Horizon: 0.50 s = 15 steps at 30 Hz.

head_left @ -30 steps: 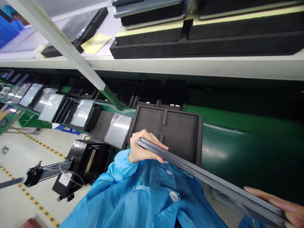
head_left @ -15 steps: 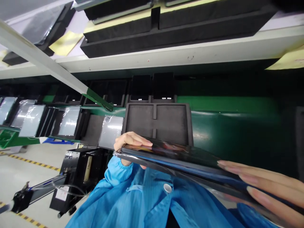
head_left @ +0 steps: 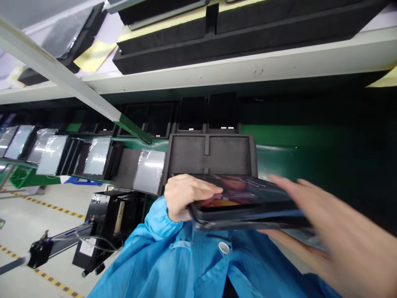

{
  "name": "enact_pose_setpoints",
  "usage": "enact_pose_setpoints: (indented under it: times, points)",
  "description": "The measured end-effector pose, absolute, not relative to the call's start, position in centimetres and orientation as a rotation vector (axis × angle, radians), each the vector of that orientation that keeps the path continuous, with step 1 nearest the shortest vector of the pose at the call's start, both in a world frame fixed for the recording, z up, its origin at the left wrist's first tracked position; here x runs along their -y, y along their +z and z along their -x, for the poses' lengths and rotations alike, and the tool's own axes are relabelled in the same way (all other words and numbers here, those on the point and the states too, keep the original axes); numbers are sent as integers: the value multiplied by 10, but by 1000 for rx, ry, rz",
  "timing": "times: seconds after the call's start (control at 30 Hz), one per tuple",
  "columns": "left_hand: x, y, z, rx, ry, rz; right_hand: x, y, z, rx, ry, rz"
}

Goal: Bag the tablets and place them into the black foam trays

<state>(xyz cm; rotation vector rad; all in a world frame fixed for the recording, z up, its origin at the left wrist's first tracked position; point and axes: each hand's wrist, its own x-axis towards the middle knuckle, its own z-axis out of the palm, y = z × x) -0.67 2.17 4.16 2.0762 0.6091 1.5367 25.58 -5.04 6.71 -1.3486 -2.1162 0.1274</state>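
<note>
Held between my hands, a dark tablet tilts in front of my chest, with clear film along its edge and coloured patches, a picture or reflections, on its glossy face. My left hand is closed on its left end, fingers over the top. Around the right end, my right hand grips with fingers above and below; motion smears it. Just beyond lies a dark foam tray with two bare recesses, its near edge hidden by the tablet.
Film-wrapped tablets line the green bench on the left. More dark tablets sit in trays at the back. Overhead runs a white shelf edge carrying foam trays, and a slanted post comes down at left. Black equipment stands below left.
The tablet has swung to a more level pose, shifting away from me toward the tray. My right hand has moved left and now wraps the right end; the view has shifted slightly.
</note>
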Motion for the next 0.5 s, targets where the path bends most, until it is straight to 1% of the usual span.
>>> enact_pose_setpoints:
  times: [0.1, 0.2, 0.27, 0.37, 0.43, 0.5]
  points:
    - [-23, 59, -5, -633, 1380, -2331, 33, 59, -228, 2132, 221, 1176]
    - [-26, 75, 5, -746, 1335, -2374, 26, 39, -224, 1911, 416, 1045]
    - [-29, 77, 22, -893, 1339, -2361, 28, 20, -230, 1726, 550, 1025]
    - [-32, 58, 44, -1073, 1156, -2114, 36, -7, -240, 1410, 706, 1003]
    - [-32, 36, 46, -923, 1079, -1849, 40, -20, -242, 1256, 776, 941]
    - [-30, 15, 39, -728, 1171, -1658, 40, -27, -240, 1157, 834, 893]
